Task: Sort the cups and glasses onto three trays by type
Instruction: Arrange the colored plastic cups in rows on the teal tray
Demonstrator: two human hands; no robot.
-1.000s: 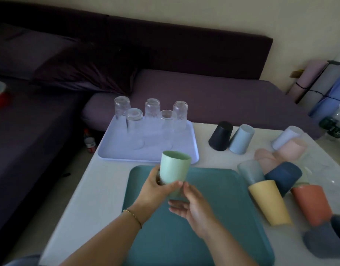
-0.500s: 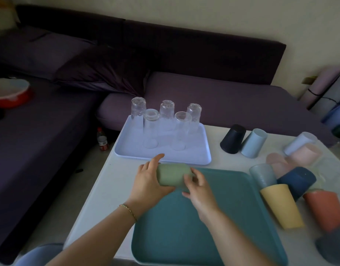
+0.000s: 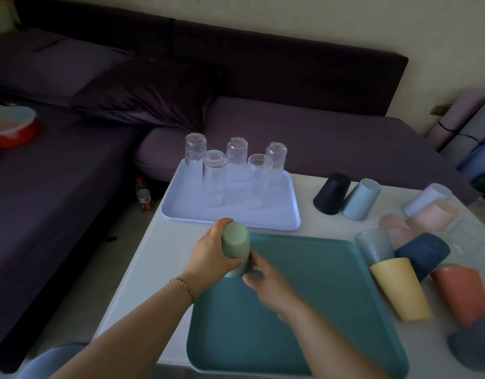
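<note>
One green cup, upright a second ago, is going mouth-down at the teal tray's ten o'clock, my left hand gripping it, my right hand pinching its rim.

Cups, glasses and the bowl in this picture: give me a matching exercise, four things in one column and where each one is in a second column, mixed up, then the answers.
Things
1. green cup
2. glasses
3. yellow cup
4. red bowl

Places
A. on the sofa
B. lying on the table, right of the teal tray
C. standing on the lilac tray
D. held in the left hand and right hand at the teal tray's left edge

Pairs: 1-D, 2-C, 3-B, 4-A
</note>
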